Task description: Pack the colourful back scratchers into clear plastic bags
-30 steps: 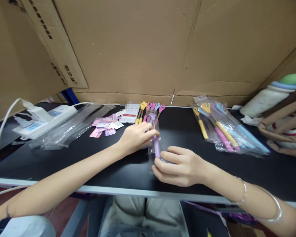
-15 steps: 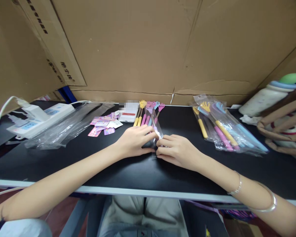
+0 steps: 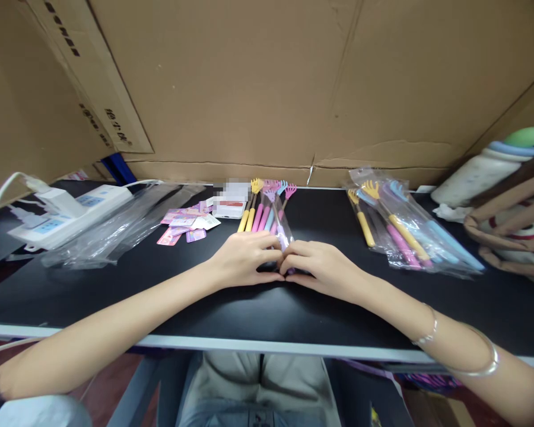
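fingers: left hand [image 3: 244, 261] and right hand [image 3: 324, 268] curled nearly closed, gripping the near end of a clear sleeve [image 3: 289, 235]; exact fingertip contact hidden from here.
purple scratcher [image 3: 282, 230]: inside that sleeve, head away, seemingly so both hands meet at the handle.
bare scratchers [image 3: 250, 219]: just beyond, fanned within easy reach.
bagged scratchers [image 3: 409, 239]: piled well apart at right, presumably to avoid mixing.

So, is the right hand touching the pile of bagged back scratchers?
Apart: the head view shows black tabletop between the right hand and the bagged pile.
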`<state>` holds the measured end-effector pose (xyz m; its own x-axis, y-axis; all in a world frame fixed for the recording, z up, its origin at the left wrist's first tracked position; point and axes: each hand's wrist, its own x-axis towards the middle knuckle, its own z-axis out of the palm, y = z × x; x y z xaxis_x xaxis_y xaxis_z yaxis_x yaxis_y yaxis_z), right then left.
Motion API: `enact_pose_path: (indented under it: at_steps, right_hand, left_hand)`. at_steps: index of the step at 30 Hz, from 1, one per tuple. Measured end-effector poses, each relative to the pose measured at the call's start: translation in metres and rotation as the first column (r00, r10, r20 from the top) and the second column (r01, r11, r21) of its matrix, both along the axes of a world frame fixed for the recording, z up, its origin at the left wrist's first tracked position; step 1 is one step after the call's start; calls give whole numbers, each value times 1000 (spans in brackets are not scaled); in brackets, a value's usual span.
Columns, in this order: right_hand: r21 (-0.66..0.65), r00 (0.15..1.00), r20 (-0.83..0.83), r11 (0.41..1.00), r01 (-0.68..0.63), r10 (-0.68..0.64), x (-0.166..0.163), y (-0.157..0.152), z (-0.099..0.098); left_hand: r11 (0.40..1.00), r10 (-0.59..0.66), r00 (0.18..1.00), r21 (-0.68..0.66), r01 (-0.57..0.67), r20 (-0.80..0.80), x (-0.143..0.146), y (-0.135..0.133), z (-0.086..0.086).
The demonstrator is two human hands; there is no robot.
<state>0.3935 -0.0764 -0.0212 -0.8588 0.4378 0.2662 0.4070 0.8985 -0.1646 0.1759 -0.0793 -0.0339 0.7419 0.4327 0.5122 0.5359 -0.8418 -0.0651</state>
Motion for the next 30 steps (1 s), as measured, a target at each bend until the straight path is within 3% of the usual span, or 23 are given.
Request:
enact_pose_path:
  at_steps: [4,10,16,30]
  right_hand:
    - [-62,1000,-23,998,-13,12,3,2,5]
    - [-34,997,-25,997,72,-73,8,6,13]
    - [-32,997,28,997,77,-76,9,8,10]
    - [115,995,1,989,96,-96,2,5,0]
  left_hand:
    - [999,2,1000,-46,-1,15,-1,2,2]
    - [998,-14,1000,-68,14,8,-1,3,2]
    - [998,-11,1000,-61,11,-3,-1,2,3]
    - [998,-66,997,7,66,-39,-1,2,1]
